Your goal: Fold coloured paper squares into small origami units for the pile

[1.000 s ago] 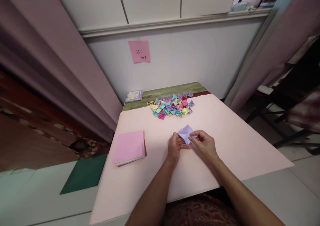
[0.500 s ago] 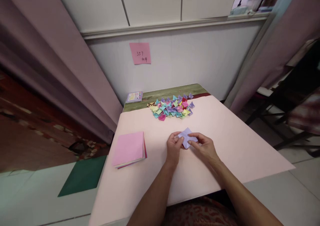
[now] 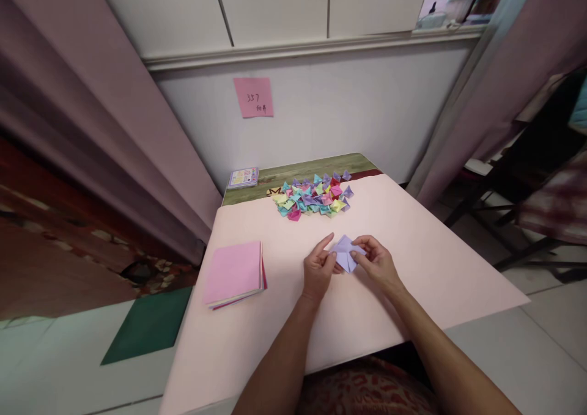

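A lavender sheet of origami paper [image 3: 345,257], partly folded with crease lines showing, is held just above the table between both hands. My left hand [image 3: 320,266] grips its left side with the thumb on top, and the index finger is raised off the paper. On the right side, my right hand [image 3: 375,260] pinches the paper between thumb and fingers. The fingers beneath the sheet are partly hidden. Beyond the hands lies a heap of small folded paper pieces [image 3: 312,198] in many colours.
A stack of square paper [image 3: 233,272], pink on top, lies at the left of the pale pink table cover [image 3: 284,323]. Small printed packs [image 3: 243,177] sit at the far left corner. A pink note [image 3: 254,97] is stuck to the wall. A dark chair stands at right.
My left index finger has lifted off the paper and stretched out. The lavender sheet has turned slightly in the hands. The whole view has shifted a little.
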The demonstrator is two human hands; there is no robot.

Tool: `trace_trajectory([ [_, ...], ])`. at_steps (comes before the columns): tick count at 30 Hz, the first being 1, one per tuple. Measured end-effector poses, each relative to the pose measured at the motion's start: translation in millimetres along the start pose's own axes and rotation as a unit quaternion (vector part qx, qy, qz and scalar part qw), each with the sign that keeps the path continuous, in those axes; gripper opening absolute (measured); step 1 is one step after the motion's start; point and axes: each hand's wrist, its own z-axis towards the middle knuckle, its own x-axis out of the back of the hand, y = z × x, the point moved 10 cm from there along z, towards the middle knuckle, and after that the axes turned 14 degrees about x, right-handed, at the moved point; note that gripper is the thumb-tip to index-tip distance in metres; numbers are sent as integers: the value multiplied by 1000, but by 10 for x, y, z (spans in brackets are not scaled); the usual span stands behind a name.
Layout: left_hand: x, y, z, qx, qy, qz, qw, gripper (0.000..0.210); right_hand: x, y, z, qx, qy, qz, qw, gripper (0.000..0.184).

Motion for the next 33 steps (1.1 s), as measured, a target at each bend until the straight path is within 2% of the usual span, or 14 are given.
trace_trajectory([
  [4,21,-61,18,26,3,-3,1000,36,-11,-44,7,0,-19,4,1000,20],
  [8,1,-93,54,29,-13,-6,999,29,-35,-43,-1,-3,-58,6,998,25],
  [12,-68,-135,85,29,-45,-23,998,36,-39,1,-16,2,-85,-5,996,36],
  [16,-86,-191,91,36,-48,-22,998,37,-4,-64,-2,42,-95,-82,991,37],
  [23,-13,-27,39,-54,13,110,992,14,36,-262,28,126,-88,-230,961,14],
  [25,5,76,14,-96,29,136,986,9,50,-272,27,130,-75,-238,960,14],
  [27,30,130,4,-111,40,125,985,11,47,-217,18,101,-70,-218,968,16],
  [30,-9,-5,49,-32,0,37,999,21,26,-46,-24,12,-63,-144,988,22],
  [33,-148,-209,59,67,-62,-12,996,31,40,62,-68,-49,-28,-96,994,27],
])
